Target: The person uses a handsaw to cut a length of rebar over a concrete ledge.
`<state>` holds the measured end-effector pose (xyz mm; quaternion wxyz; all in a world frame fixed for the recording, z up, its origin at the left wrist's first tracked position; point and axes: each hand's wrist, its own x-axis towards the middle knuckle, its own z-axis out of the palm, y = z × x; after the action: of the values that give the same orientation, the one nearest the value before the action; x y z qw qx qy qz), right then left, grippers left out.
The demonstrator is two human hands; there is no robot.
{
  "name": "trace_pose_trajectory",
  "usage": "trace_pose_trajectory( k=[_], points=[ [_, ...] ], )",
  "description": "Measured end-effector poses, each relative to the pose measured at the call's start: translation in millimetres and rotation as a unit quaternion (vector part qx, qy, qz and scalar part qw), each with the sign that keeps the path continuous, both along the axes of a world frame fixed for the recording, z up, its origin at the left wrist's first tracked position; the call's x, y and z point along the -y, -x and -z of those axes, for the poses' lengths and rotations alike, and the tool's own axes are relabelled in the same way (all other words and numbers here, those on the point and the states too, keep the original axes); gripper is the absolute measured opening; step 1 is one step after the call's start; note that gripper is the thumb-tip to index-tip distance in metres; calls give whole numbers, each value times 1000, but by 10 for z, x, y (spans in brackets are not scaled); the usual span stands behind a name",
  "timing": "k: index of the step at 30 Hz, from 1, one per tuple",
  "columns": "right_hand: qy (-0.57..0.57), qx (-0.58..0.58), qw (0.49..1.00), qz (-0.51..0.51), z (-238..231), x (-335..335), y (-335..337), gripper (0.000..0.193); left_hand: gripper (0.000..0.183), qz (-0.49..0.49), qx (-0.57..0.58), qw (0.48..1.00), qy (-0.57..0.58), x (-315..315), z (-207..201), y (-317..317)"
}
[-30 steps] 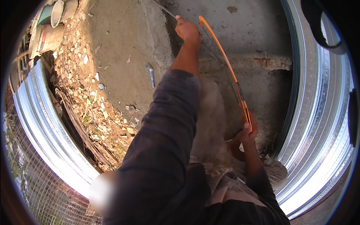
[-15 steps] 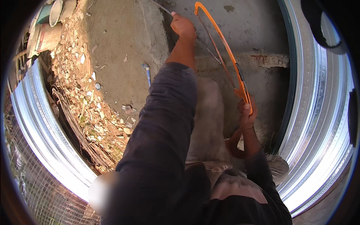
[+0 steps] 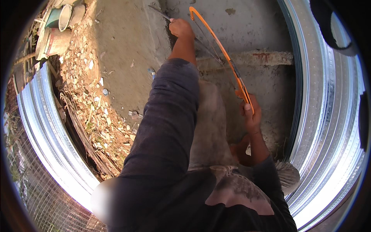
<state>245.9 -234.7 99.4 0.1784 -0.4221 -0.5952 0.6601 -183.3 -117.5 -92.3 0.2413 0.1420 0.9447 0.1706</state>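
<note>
Grips a thin grey rod (image 3: 159,12) in the left hand (image 3: 182,29). Holds an orange hacksaw (image 3: 223,50) in the right hand (image 3: 252,113), above rough grey concrete (image 3: 259,33).

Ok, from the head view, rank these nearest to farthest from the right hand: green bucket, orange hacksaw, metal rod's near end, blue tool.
From the right hand:
1. Orange hacksaw: in its grip.
2. Metal rod, near end: ahead and left; left hand grips the rod.
3. Blue tool: farther left, beside the left sleeve.
4. Green bucket: upper left.
</note>
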Motion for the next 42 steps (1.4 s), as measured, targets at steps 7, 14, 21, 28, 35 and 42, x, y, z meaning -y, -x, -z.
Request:
trace_pose_trajectory(
  k=[7,14,21,28,35,42],
  points=[
    [-113,38,993,-16,-22,216,249,54,51,-350,60,880,-315,192,-68,23],
    [-59,32,998,13,118,-28,-27,60,42,-392,153,792,-441,181,-441,-454],
    [-33,46,998,23,-85,3,186,58,46,-379,157,807,-425,101,-416,-339],
    [-146,106,983,-15,-157,209,-197,62,50,-387,7,884,-263,-31,-546,-474],
    [-51,104,993,-23,-126,14,-87,61,52,-385,-28,879,-281,-125,-583,-367],
    [-121,109,985,-62,-378,344,-359,61,48,-382,25,883,-271,69,-489,-267]
  ],
)
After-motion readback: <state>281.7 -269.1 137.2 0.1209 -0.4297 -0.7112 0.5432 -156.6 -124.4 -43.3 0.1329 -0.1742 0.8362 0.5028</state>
